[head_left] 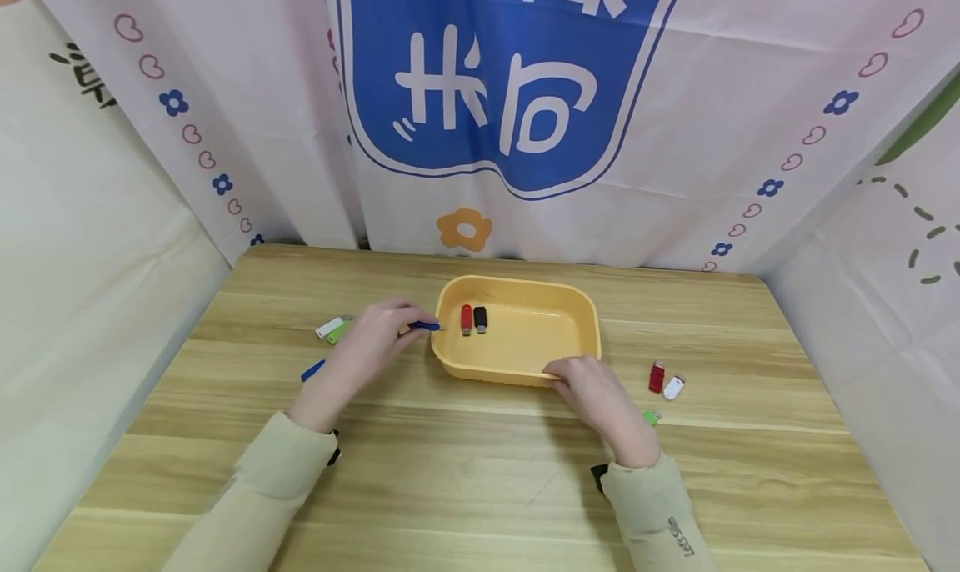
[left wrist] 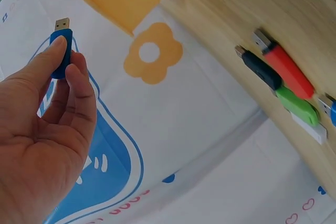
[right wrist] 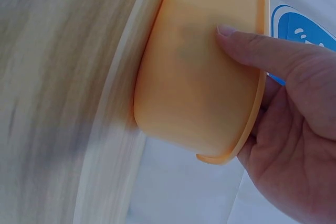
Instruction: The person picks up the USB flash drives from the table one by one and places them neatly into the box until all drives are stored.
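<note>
My left hand [head_left: 367,343] pinches a blue USB stick [left wrist: 61,70] between thumb and fingers, its metal plug exposed, at the left rim of a yellow plastic tray [head_left: 532,338]. A red USB stick [head_left: 467,318] and a black USB stick [head_left: 481,318] lie side by side in the tray's left part. With my right hand [head_left: 600,393] I grip the tray's near rim toward its right corner; in the right wrist view the thumb [right wrist: 247,47] presses one side of the wall and the fingers are partly hidden behind it.
Left of the tray lie white [head_left: 328,328], green [left wrist: 297,106], black [left wrist: 260,71], red [left wrist: 289,69] and blue [head_left: 312,370] USB sticks. To the right are red [head_left: 657,378], white [head_left: 674,387] and green [head_left: 651,417] ones. A printed curtain [head_left: 285,138] hangs behind the wooden table [head_left: 465,489].
</note>
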`<act>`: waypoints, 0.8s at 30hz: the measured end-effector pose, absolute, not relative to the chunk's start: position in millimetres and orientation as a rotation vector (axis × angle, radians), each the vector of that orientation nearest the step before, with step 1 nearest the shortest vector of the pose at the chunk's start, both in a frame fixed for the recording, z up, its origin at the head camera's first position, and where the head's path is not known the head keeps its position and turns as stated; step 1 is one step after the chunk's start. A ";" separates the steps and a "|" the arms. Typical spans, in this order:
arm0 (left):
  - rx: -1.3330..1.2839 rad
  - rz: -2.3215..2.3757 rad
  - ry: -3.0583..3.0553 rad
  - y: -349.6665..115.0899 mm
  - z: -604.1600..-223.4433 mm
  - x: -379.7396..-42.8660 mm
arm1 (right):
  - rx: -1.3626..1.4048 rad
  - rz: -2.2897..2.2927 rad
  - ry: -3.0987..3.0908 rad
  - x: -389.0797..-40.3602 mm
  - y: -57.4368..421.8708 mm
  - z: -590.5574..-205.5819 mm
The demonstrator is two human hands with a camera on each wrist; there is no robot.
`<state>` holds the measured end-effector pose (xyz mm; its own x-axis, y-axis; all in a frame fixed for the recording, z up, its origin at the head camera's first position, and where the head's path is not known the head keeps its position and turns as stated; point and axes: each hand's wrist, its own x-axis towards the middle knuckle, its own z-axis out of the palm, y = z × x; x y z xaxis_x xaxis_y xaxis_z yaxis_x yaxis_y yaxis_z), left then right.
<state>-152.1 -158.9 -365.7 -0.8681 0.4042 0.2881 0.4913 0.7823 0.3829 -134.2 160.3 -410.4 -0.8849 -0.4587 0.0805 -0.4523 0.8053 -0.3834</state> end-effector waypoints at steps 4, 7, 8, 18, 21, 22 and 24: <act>-0.715 -0.692 -2.780 -152.6 -366.2 -154.4 | -0.745 -0.628 2.971 -134.2 160.5 -410.8; -0.710 -0.704 -2.777 -147.7 -368.0 -156.6 | -0.747 -0.627 2.974 -134.3 160.6 -411.2; -0.710 -0.707 -2.776 -146.1 -368.9 -157.4 | -0.749 -0.625 2.975 -134.3 160.5 -411.3; -0.751 -0.762 -2.750 -126.8 -377.3 -165.7 | -0.750 -0.627 2.977 -134.4 160.6 -412.2; -0.766 -0.771 -2.742 -121.1 -379.8 -167.6 | -0.747 -0.625 2.975 -134.4 160.6 -412.0; -0.772 -0.774 -2.738 -119.4 -381.0 -168.3 | -0.745 -0.624 2.973 -134.3 160.6 -411.9; -0.782 -0.776 -2.731 -116.2 -383.1 -170.2 | -0.744 -0.623 2.972 -134.2 160.4 -411.6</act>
